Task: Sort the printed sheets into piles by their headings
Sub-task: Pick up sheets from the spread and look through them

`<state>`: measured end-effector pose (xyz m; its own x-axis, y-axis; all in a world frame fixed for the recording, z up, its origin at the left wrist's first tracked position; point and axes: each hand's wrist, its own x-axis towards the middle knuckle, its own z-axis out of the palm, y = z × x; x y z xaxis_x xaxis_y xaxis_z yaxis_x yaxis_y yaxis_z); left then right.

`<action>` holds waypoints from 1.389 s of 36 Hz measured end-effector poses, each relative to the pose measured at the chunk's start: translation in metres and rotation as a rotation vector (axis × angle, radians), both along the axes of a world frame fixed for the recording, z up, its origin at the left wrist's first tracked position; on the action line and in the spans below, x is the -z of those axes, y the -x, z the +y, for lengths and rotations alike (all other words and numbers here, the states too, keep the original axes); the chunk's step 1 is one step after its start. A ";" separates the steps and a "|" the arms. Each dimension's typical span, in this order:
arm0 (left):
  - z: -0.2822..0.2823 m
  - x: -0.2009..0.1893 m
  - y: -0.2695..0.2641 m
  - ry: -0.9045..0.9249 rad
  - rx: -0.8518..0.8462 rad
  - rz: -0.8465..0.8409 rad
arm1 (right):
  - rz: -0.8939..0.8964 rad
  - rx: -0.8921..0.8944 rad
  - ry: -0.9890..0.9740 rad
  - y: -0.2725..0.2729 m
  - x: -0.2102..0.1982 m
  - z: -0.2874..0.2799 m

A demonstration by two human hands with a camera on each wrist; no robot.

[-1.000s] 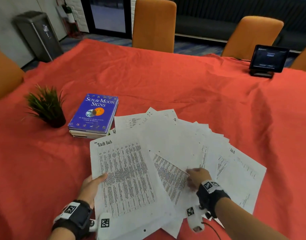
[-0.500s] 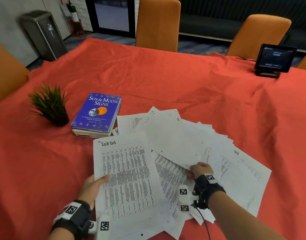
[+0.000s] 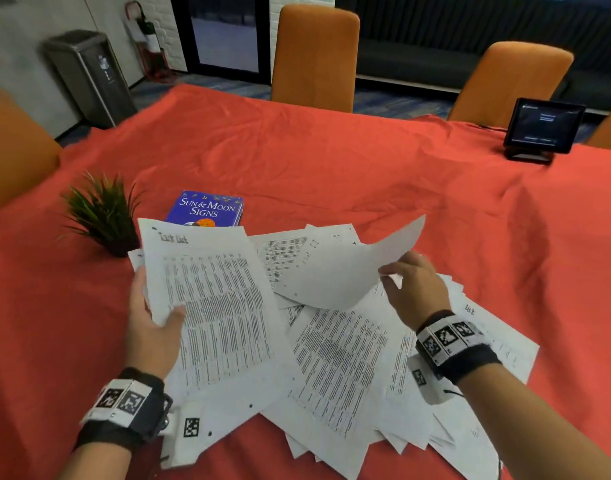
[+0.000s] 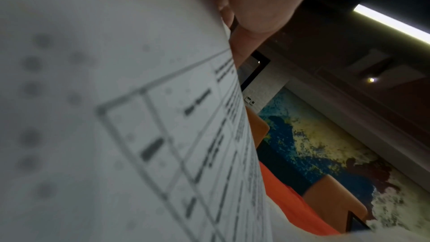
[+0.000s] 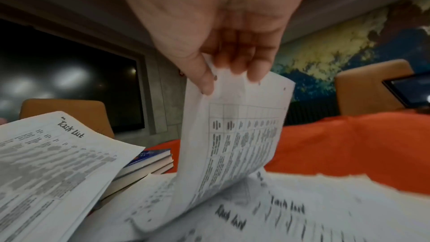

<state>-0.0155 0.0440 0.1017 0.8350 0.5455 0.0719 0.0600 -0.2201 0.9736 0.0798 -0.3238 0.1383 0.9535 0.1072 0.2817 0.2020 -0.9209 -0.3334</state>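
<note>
A fan of printed sheets point(image 3: 335, 362) lies spread on the red tablecloth point(image 3: 331, 168). My left hand point(image 3: 151, 323) grips the left edge of a sheet headed "Task List" point(image 3: 210, 306), lifted off the pile; that sheet point(image 4: 116, 117) fills the left wrist view. My right hand point(image 3: 413, 285) pinches the edge of another sheet point(image 3: 345, 271) and holds it curled up above the pile. In the right wrist view the thumb and fingers point(image 5: 207, 78) hold this sheet point(image 5: 232, 135), whose printed table faces down. More "Task List" headings point(image 5: 288, 205) show beneath it.
A blue book, "Sun & Moon Signs" point(image 3: 207, 209), lies on a stack behind the sheets, with a small potted plant point(image 3: 103, 216) to its left. A tablet on a stand point(image 3: 543, 129) sits at the far right corner. Orange chairs point(image 3: 314, 57) ring the table.
My left hand has lifted the "Task List" sheet up and away from me. My right hand has picked one sheet off the fan and raised it, curling it over.
</note>
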 end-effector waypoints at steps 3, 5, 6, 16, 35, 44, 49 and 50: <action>0.004 0.000 -0.001 0.008 -0.018 0.010 | -0.203 -0.013 0.039 -0.007 -0.017 -0.002; 0.007 0.005 0.000 0.027 -0.015 0.014 | -0.234 0.024 -0.062 -0.008 -0.030 -0.001; 0.009 0.007 0.001 0.031 -0.018 0.010 | -0.229 0.077 -0.158 -0.009 -0.036 -0.003; 0.018 0.010 0.009 0.287 -0.011 -0.050 | -0.036 0.611 -1.094 -0.012 -0.015 -0.053; -0.004 0.075 0.013 0.069 0.347 0.562 | 0.853 0.414 -1.177 0.089 0.091 -0.022; -0.034 0.062 0.013 0.394 0.137 0.496 | 0.963 0.273 -0.858 0.127 0.110 0.032; -0.030 0.075 0.011 0.542 0.102 0.488 | 1.029 0.284 -0.830 0.138 0.117 0.044; -0.032 0.072 0.012 0.532 0.111 0.484 | 1.040 0.264 -0.812 0.138 0.116 0.046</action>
